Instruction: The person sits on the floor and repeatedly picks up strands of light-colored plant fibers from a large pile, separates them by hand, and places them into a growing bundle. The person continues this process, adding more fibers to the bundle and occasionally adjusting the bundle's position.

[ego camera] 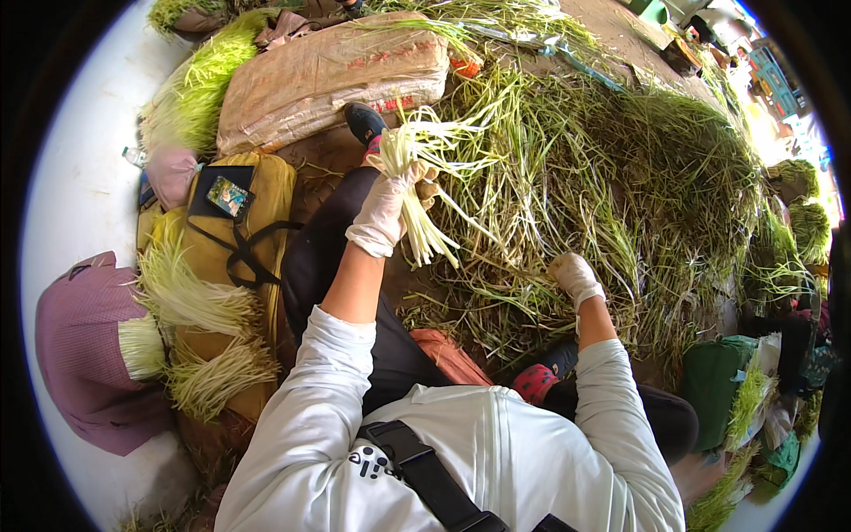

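My left hand, in a pale glove, grips a bunch of blanched chives around its middle. The pale stalk ends point down towards me, while the loose leaves fan out beyond the hand. One stalk juts out of the bunch to the right. My right hand, gloved too, is curled into a fist low over a heap of green and withered leaves. Its fingers face away, so anything small inside them is hidden. The two hands are well apart.
At left, bundles of pale chives lie beside a purple cloth and a yellow sack bearing a phone. A large woven sack bale lies ahead. A green bag stands at right.
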### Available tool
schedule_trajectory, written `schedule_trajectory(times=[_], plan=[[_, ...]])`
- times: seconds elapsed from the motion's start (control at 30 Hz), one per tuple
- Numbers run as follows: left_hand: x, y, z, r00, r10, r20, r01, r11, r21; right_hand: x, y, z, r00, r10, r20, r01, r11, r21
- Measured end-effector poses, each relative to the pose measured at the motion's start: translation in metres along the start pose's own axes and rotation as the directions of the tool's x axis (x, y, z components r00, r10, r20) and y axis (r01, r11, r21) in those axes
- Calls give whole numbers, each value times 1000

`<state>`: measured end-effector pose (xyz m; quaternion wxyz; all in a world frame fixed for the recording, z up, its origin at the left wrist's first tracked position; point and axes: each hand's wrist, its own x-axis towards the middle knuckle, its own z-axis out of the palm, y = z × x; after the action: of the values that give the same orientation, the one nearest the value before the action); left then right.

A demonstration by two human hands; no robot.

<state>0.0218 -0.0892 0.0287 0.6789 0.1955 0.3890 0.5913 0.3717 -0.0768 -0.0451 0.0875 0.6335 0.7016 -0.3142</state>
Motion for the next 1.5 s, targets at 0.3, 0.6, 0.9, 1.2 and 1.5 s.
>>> schedule_trajectory(times=[0.3,0.6,0.9,1.2,1.5], plan=[[0,-29,20,983,-30,181,15,996,85,-20,-146,-46,825,-547,-145,512,612,603],[-3,-25,22,992,72,100,-82,992,94,-35,-154,-63,842,-518,-154,537,776,330],[-2,21,0,983,179,-37,-183,975,-127,-19,-64,-58,952,-296,-70,276,745,607],[2,10,2,993,112,-43,-112,994,-4,-16,-54,-57,886,-441,-145,456,769,448],[-10,-16,19,1000,-19,-13,21,986,163,-37,-177,-26,910,-383,-158,393,679,620]])
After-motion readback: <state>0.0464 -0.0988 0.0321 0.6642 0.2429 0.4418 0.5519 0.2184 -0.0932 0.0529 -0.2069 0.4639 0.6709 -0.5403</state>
